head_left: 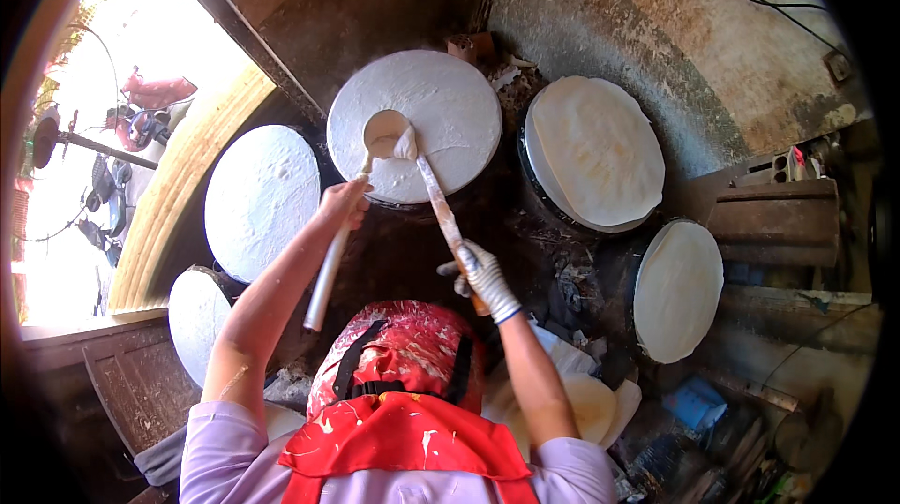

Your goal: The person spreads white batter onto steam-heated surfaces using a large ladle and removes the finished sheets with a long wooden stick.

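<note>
Looking down over a red apron at a dark, sooty work area with five round white cooking surfaces fanned out in an arc. Biggest thing is the curved grimy wall behind them, which boxes in the far side pretty tight. On the left a bright open window with a wooden frame takes up that whole edge.

The rounds: the centre disc sits straight ahead, nearly touching the wall at its far rim. A left disc is just beside it, and a smaller one sits lower left by the window sill. On the right, one disc has a thin sheet whose edge looks to droop over the rim, and another is tilted further down right. The gaps between the discs are narrow and dark; the most open room is the black patch right between the arms.

Left hand, bare, is wrapped around a long pale ladle handle; its bowl rests on the centre disc, inside the rim. Right hand, in a white glove, is closed around a flat wooden stick whose tip touches the batter just beside the ladle bowl.

Lower right is cluttered with wooden boards.
</note>
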The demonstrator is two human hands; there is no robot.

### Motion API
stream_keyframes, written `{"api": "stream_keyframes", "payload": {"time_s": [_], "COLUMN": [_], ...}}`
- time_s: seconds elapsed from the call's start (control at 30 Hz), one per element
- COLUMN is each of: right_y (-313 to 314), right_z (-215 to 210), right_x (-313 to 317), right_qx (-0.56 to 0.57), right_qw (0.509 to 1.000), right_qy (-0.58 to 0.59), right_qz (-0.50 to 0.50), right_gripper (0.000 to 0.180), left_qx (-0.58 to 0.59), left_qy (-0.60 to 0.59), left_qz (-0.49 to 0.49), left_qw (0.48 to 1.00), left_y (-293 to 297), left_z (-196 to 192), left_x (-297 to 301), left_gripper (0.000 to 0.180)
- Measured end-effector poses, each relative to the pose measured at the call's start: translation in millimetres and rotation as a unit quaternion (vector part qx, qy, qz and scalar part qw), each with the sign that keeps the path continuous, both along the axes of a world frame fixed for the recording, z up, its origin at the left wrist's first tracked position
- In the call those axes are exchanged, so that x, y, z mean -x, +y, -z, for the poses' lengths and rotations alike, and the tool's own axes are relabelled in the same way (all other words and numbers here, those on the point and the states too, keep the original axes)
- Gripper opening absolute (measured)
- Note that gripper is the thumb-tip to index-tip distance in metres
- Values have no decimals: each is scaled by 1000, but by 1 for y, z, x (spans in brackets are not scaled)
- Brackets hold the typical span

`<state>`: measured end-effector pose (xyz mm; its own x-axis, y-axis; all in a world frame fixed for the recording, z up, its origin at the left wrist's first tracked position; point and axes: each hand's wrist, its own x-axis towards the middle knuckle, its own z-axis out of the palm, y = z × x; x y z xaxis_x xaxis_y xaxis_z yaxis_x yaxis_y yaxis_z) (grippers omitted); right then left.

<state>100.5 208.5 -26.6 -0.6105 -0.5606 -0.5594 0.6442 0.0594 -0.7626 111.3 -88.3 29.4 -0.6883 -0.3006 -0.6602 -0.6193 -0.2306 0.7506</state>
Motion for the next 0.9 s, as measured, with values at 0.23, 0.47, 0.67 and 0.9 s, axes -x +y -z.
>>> {"api": "stream_keyframes", "payload": {"time_s": [0.23, 0.47, 0.67, 0.9], "right_y": [-112, -15, -123, -78], "right_z": [0, -4, 14, 10], "right_x": [-58, -117, -76, -68], "right_qx": [-197, -365, -356, -373], "right_qw": [910, 837, 790, 846], "right_qy": [365, 399, 499, 376], "right_qz": [1, 83, -1, 51], "right_gripper": [48, 39, 41, 52], "left_qx": [-650, -676, -733, -730], "left_qy": [56, 299, 317, 328], "left_qz": [-307, -136, -88, -92], "left_qw": [693, 659, 595, 593], "left_y": [35, -88, -100, -78], "left_z": [-12, -21, -29, -46], "left_x": [5, 26, -1, -65], "left_gripper": [23, 30, 43, 48]}}
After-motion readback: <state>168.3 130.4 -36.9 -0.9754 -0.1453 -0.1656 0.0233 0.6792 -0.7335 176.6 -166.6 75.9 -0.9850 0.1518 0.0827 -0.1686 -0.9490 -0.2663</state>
